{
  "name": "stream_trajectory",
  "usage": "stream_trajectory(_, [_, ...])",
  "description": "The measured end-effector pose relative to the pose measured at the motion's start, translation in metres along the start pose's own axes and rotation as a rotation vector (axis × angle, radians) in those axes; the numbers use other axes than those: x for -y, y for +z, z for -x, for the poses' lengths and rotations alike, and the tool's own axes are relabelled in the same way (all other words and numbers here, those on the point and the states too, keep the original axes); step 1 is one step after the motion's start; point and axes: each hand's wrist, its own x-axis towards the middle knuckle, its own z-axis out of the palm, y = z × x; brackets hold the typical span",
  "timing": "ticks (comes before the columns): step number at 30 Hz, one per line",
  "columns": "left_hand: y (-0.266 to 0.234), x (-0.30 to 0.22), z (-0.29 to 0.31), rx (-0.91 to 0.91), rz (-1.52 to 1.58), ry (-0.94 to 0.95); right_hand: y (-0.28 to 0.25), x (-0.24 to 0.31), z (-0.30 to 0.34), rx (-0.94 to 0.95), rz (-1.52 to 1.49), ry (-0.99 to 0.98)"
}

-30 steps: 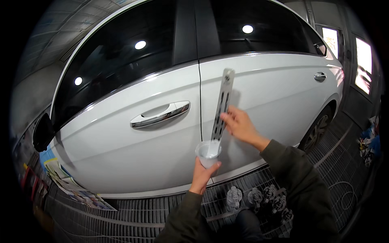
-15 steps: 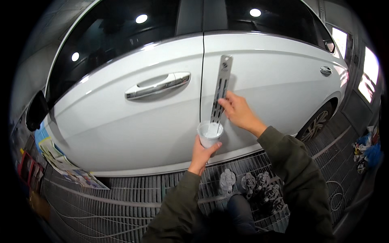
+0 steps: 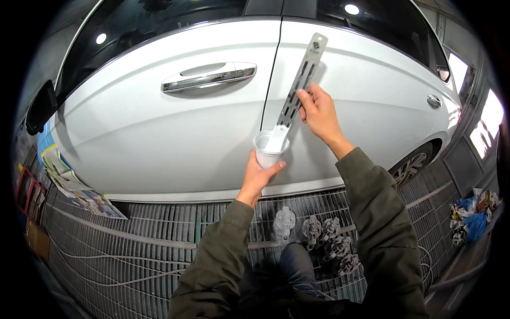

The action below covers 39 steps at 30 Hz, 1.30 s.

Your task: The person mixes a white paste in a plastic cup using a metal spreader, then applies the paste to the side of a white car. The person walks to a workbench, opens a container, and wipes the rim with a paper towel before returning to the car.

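My left hand [image 3: 258, 175] grips a small clear plastic cup [image 3: 269, 150] with white paint inside, held up in front of the white car's doors [image 3: 159, 127]. My right hand [image 3: 317, 111] holds a long flat metal stirring stick [image 3: 300, 80] with slots along it. The stick's lower end, coated white, dips into the cup, and its top leans up and to the right across the rear door. Both hands are close to the seam [image 3: 272, 69] between the front and rear doors.
A chrome door handle [image 3: 210, 77] sits left of the seam, a second handle [image 3: 434, 100] at far right. Masking paper [image 3: 79, 186] covers the car's front lower left. Metal floor grating [image 3: 159, 234] lies below, with paint-spattered shoes [image 3: 324, 239], thin hoses [image 3: 106, 260] and crumpled rags [image 3: 470, 212] at right.
The view has moved closer to the car, so the doors fill more of the picture. Both hands keep the cup and stick together; the stick's tip stays in the cup.
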Motion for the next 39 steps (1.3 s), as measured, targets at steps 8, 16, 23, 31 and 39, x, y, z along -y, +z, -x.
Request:
stream_trajectory(8, [0.0, -0.002, -0.003, -0.004, 0.037, -0.004, 0.006, 0.001, 0.007, 0.059, 0.041, -0.021])
stream_trajectory(16, [0.001, 0.0, -0.005, -0.015, 0.015, 0.009, 0.01, 0.0, 0.013, 0.106, -0.006, 0.014])
stream_trajectory(23, [0.002, -0.006, -0.002, -0.03, -0.025, -0.06, 0.015, -0.014, 0.011, 0.058, 0.111, -0.02])
stream_trajectory(31, [0.002, -0.003, -0.003, -0.029, 0.014, -0.041, 0.013, -0.005, 0.002, -0.038, 0.035, -0.009])
stream_trajectory(39, [-0.006, 0.002, -0.007, 0.0, 0.007, -0.018, -0.002, 0.006, -0.029, 0.0, -0.132, 0.023])
